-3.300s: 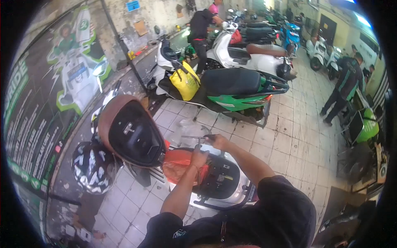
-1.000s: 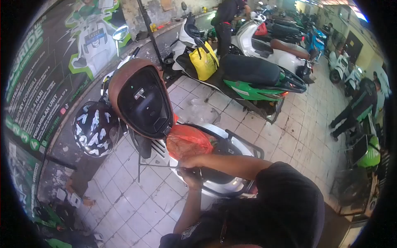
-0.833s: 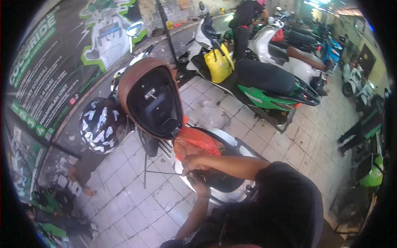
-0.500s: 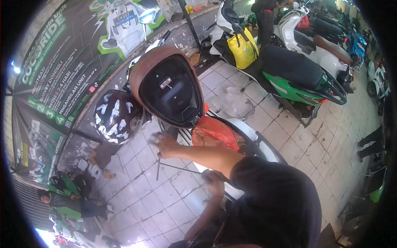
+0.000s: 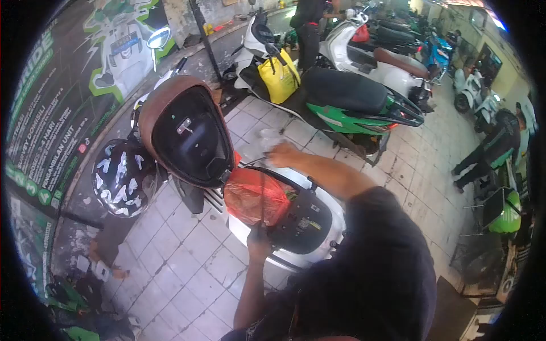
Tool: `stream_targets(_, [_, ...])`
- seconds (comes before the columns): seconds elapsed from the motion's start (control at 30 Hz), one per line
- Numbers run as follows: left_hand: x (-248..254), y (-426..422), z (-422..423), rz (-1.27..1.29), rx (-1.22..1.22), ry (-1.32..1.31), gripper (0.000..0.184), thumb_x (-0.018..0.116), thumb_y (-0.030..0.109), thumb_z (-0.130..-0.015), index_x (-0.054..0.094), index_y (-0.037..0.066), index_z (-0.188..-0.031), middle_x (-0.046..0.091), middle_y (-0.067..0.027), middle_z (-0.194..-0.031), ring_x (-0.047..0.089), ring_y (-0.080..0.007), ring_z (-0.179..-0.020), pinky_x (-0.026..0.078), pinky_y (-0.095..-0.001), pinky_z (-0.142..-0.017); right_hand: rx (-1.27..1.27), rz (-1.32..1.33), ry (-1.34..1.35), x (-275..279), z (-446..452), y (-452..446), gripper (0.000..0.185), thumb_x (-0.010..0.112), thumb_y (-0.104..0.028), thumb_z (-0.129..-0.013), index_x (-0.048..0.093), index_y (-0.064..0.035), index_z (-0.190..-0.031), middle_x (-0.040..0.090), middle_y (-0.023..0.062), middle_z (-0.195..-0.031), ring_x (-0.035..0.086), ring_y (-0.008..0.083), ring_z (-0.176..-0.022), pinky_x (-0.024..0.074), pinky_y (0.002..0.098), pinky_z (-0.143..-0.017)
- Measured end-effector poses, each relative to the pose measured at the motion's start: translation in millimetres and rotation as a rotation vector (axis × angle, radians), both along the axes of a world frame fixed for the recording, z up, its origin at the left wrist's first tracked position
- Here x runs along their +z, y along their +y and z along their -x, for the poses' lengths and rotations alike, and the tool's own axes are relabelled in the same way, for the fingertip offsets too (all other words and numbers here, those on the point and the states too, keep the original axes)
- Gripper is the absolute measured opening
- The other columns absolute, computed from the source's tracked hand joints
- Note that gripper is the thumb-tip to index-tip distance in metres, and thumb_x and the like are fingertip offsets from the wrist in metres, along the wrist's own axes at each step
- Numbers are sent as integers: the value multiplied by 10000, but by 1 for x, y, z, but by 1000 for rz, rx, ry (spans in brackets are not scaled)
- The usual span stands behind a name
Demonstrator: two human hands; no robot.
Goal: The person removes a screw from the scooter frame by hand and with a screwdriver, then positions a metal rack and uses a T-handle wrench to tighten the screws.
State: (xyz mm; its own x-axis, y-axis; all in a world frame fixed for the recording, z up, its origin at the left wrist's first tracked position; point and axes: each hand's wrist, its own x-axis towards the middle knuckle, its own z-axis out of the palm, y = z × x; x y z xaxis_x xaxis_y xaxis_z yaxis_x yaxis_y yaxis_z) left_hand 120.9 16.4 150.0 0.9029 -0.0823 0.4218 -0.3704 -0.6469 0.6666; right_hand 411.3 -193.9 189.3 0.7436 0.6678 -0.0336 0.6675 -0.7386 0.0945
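My left hand (image 5: 260, 243) is closed around the lower shaft of a slim metal T-handle wrench (image 5: 263, 199), beside the opened seat compartment of a white scooter (image 5: 238, 230). At the wrench's crossbar end is my right hand (image 5: 281, 154), its fingers smeared by motion, so whether they grip the bar cannot be told. An orange-red plastic bag (image 5: 244, 196) sits in the compartment, behind the shaft. Next to it lies a black panel (image 5: 307, 224). The brown scooter seat (image 5: 190, 133) is tipped up, showing its black underside.
A black-and-white helmet (image 5: 120, 179) hangs left of the raised seat. A green scooter (image 5: 352, 111) with a yellow bag (image 5: 278, 77) stands beyond. One person (image 5: 310, 31) stands at the back, another (image 5: 495, 142) bends at the right. A printed banner (image 5: 51, 113) covers the left wall.
My right hand has swung from the scooter's left side across to its far right side. The wrench's crossbar has moved from the left to above the compartment. My view has shifted right.
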Motion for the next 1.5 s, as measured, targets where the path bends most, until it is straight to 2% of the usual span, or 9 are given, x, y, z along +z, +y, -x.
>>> stream_targets(0.13, [22,-13,12,183,-63,285,222,612,94,-844,674,110,-1057,648,-131,-991,624,-364,-892,502,-474,-780,-550,125,242,95,170,-124,547,497,-275,-916,397,-209,-1449,691,178,-892,684,361,-799,535,503,-643])
stream_targets(0.4, [23,-9,46,149,242,317,259,665,290,-879,656,72,-1019,597,-136,-1007,537,-312,-996,428,-459,-879,-1284,-1156,487,67,465,-107,280,498,-263,-974,560,10,-973,620,118,-727,634,200,-568,508,331,-459])
stream_targets(0.57, [16,-31,51,1330,259,916,434,465,463,-1004,531,79,-1196,623,-101,-1029,626,-245,-768,544,-415,-659,-1451,-1624,502,78,546,-11,345,510,-312,-994,481,32,-1009,639,152,-673,601,219,-480,472,323,-490])
stream_targets(0.7, [41,-42,43,1452,205,1188,311,371,403,-1028,503,154,-1159,586,-45,-911,572,-177,-657,464,-347,-511,-1606,-1392,708,71,600,38,479,539,-390,-973,529,63,-1127,667,258,-935,695,309,-793,542,401,-702])
stream_targets(0.93, [69,-13,45,968,34,1127,286,494,380,-952,588,116,-893,506,-36,-694,527,-155,-577,417,-342,-451,-821,-644,1053,75,620,87,615,491,-533,-945,626,14,-1193,662,245,-1093,640,358,-1011,489,436,-901])
stream_targets(1.03, [-83,25,-13,97,-316,457,368,402,387,-1003,580,65,-1001,573,-89,-758,593,-231,-654,470,-392,-543,-485,-506,1371,135,566,69,594,499,-515,-935,632,16,-1166,650,262,-1091,629,366,-1018,479,445,-896])
stream_targets(1.1, [88,20,30,-46,-247,896,428,327,343,-1029,581,11,-1121,648,-204,-884,641,-373,-829,511,-463,-732,-60,-709,1072,111,540,46,594,456,-558,-959,678,-31,-1118,680,193,-1042,630,309,-976,464,443,-893])
stream_targets(1.3, [43,64,-31,-333,-807,258,358,469,329,-977,667,60,-1105,648,-211,-1128,595,-386,-1098,492,-449,-922,-617,-1225,475,125,390,59,369,588,-364,-888,706,-15,-907,669,200,-852,651,319,-789,507,403,-705])
stream_targets(1.5, [81,34,-34,-730,-768,100,434,448,492,-938,649,161,-1136,709,-118,-973,686,-327,-902,544,-460,-786,-377,-637,460,67,218,116,285,645,-261,-814,675,5,-911,662,217,-961,643,356,-995,501,450,-864])
